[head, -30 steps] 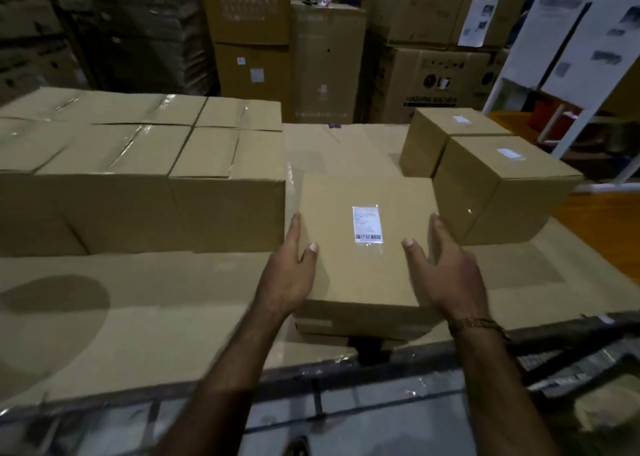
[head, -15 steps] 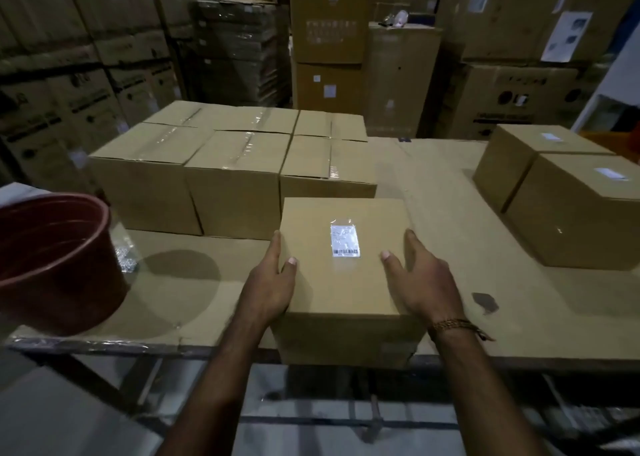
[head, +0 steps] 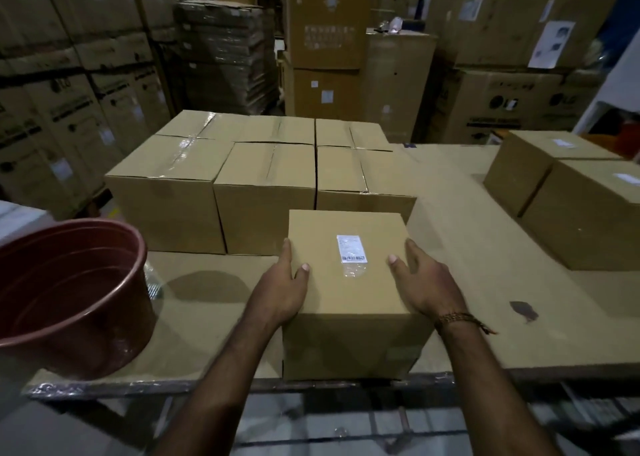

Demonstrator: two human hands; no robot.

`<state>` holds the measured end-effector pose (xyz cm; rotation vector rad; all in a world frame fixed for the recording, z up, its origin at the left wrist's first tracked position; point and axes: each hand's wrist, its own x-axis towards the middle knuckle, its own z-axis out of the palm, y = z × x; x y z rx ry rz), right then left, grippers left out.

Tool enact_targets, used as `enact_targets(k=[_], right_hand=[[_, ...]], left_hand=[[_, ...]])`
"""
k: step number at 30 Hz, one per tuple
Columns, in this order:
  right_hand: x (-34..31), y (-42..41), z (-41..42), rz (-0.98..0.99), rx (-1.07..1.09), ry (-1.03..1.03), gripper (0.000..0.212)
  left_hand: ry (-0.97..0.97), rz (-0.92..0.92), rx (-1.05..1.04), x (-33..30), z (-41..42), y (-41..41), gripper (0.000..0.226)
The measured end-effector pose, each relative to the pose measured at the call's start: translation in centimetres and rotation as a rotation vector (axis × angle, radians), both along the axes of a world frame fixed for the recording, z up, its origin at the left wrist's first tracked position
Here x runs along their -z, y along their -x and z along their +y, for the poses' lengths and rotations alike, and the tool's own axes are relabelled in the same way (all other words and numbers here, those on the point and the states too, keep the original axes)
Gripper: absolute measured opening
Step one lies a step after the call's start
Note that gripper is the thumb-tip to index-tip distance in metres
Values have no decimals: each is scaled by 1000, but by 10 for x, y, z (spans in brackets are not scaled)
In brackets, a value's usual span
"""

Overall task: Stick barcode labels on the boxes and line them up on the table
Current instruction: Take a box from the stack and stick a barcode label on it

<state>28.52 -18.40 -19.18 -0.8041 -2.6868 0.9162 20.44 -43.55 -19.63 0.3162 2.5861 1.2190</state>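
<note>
Head view: gripping the labelled box [head: 346, 293] from both sides, left hand [head: 282, 291] flat along its left wall with thumb lying on top, right hand [head: 424, 287] mirroring on the right wall. Sitting at the table's [head: 485, 248] near edge, roughly mid-length, barcode label [head: 352, 249] facing up on the lid. Standing just behind, toward the far edge: a block of taped boxes [head: 263, 192]. Sitting at the right edge: two labelled boxes [head: 581, 206]. Resting at the near-left corner: a red tub [head: 69, 293].
</note>
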Motion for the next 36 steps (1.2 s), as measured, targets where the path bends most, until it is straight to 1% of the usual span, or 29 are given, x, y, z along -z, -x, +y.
enact_targets(k=[3, 4, 6, 7, 8, 9, 11, 13, 14, 16, 18, 19, 24, 31, 33, 36], right_hand=[[1, 3, -4, 8, 26, -68, 51], [3, 5, -5, -13, 29, -124, 47], [4, 14, -6, -52, 54, -315, 45], [3, 19, -7, -23, 71, -397, 45], [0, 25, -9, 52, 82, -433, 42], [-4, 33, -10, 131, 73, -428, 38], [-12, 47, -15, 225, -14, -304, 33], [-16, 61, -19, 215, -118, -182, 33], [-14, 67, -20, 190, -164, -188, 35], [-8, 78, -22, 122, -228, -294, 38], [1, 81, -21, 92, -240, -398, 40], [5, 81, -20, 96, -234, -416, 41], [15, 78, -19, 205, -200, -387, 40], [16, 80, -19, 261, -180, -342, 37], [15, 80, -19, 245, -195, -346, 40], [13, 83, -17, 146, -249, -414, 49]], left_hand=[[55, 59, 6, 2, 4, 3, 72], [90, 95, 2, 3, 7, 4, 73], [110, 171, 4, 3, 13, 6, 79], [104, 207, 13, 1, 17, 8, 82], [99, 245, 29, 1, 22, 10, 84], [103, 278, 50, 0, 27, 13, 86], [133, 313, 96, -1, 38, 19, 89], [183, 326, 135, -3, 47, 23, 94], [209, 328, 148, -3, 50, 24, 96], [285, 339, 170, -2, 55, 25, 101], [387, 358, 187, -1, 56, 24, 103], [420, 359, 192, 0, 55, 23, 103], [419, 352, 201, 1, 50, 21, 98], [451, 358, 206, -2, 51, 19, 97], [454, 356, 206, -1, 51, 20, 97], [461, 361, 206, -1, 51, 20, 97]])
